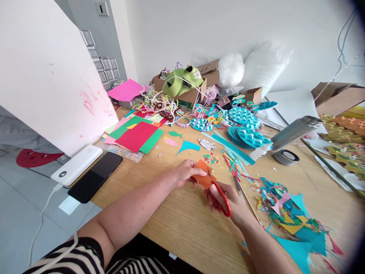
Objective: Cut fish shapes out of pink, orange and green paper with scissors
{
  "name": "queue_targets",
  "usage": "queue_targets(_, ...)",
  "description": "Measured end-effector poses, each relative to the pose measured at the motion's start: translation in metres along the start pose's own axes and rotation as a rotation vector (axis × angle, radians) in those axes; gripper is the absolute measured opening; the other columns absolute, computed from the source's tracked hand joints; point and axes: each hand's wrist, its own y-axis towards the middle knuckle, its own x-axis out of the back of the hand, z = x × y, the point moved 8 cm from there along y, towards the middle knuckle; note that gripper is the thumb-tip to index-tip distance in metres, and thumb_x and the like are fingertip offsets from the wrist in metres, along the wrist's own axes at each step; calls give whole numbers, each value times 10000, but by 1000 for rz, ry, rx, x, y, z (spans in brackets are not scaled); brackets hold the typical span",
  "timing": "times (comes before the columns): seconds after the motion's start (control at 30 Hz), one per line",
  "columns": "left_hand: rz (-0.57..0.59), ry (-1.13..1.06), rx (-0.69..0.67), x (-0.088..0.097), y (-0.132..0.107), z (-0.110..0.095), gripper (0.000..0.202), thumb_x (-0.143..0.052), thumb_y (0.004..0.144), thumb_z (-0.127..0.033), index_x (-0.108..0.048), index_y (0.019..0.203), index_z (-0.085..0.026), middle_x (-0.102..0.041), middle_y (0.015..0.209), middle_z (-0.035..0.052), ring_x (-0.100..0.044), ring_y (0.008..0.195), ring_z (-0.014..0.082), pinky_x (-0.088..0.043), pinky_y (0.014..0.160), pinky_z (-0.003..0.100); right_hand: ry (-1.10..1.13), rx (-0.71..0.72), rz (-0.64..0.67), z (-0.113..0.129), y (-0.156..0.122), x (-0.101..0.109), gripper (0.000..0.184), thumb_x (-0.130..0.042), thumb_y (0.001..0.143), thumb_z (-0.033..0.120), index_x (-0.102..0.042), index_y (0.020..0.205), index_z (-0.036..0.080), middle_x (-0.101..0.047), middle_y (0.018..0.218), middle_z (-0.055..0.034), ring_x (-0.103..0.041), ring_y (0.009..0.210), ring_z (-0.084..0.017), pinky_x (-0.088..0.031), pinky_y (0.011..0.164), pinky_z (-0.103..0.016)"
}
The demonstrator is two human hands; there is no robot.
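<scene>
Between thumb and fingers, my left hand [186, 173] pinches a small piece of orange paper [202, 166] above the table. My right hand [224, 198] grips red-handled scissors [227, 205], whose blades lie against the orange paper. Just beyond my hands are a blue paper piece [189, 146], a pink paper fish [170, 141], a green paper fish [175, 134] and a white fish with drawn lines [207, 144]. A scatter of tiny coloured paper bits [211, 158] lies behind the orange piece.
Coloured sheets [137, 135] are stacked at left, near a black phone [95, 177] and white power bank [76, 164]. Paper scraps [296, 224] cover the right side. A steel flask [296, 132] stands tilted-looking beside its lid [286, 156]. Blue wavy discs [246, 137] sit behind.
</scene>
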Motion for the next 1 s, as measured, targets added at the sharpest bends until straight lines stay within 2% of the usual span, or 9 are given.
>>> queue_targets(0.27,-15,19,5,2,0,-1,376,-765,499,-361,-648,769,-127,-634,713,20,-534,561,99,-303,420,195,-14,-20,-16,-5,1,2,507,-632,757,663,-525,690,172,-579,520,3,-523,413,-114,-323,398,-204)
queue_targets(0.6,-11,18,5,0,-1,-1,366,-748,508,-359,-650,773,-126,-640,719,25,-534,550,97,-314,415,192,-17,-46,-42,-7,2,2,531,-632,723,698,-536,691,176,-550,477,13,-499,386,-116,-302,386,-213)
queue_targets(0.87,18,6,2,0,1,1,364,-757,527,-361,-664,778,-114,-650,719,39,-524,520,91,-308,420,200,11,-11,-53,-9,3,5,498,-636,741,671,-536,703,185,-537,468,25,-485,374,-118,-291,379,-218)
queue_targets(1.0,-4,-3,3,1,2,1,359,-761,509,-358,-652,752,-117,-645,709,33,-531,527,93,-314,422,201,11,-24,-63,-10,3,5,501,-639,732,676,-541,705,186,-540,479,26,-496,379,-123,-303,374,-222)
